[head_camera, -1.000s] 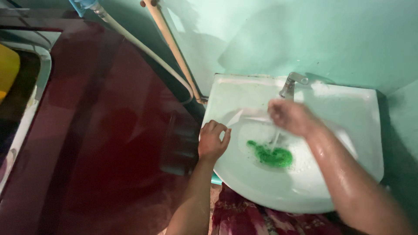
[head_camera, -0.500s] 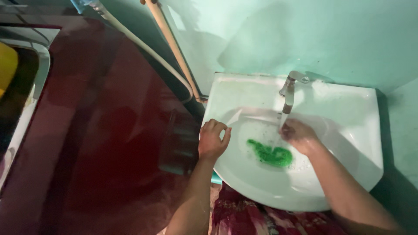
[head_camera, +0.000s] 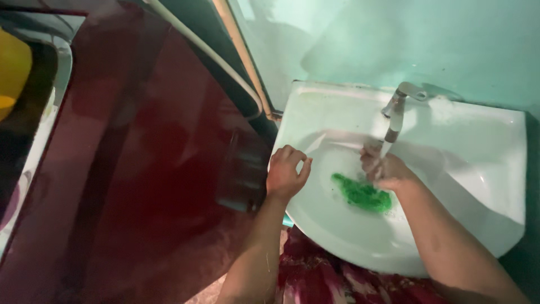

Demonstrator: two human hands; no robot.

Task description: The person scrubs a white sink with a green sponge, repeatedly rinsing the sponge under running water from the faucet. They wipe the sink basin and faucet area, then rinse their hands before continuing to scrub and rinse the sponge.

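Note:
A white wash basin (head_camera: 478,169) hangs on a pale green wall. Water runs from its metal tap (head_camera: 397,112). My right hand (head_camera: 385,169) is under the stream inside the bowl, wet, fingers loosely curled with nothing visible in them. Just below it a bright green scrubber (head_camera: 363,196) lies on the bowl's bottom. My left hand (head_camera: 287,173) rests curled over the basin's left rim.
A large dark red glossy appliance top (head_camera: 129,169) fills the left side, with a yellow object (head_camera: 12,73) in an opening at the far left. Two pipes (head_camera: 236,62) run down the wall behind the basin. Red patterned cloth (head_camera: 337,284) shows below the basin.
My right hand came down from near the tap into the bowl, under the running water, close above the green scrubber. My left hand stayed on the rim. The view shifted slightly.

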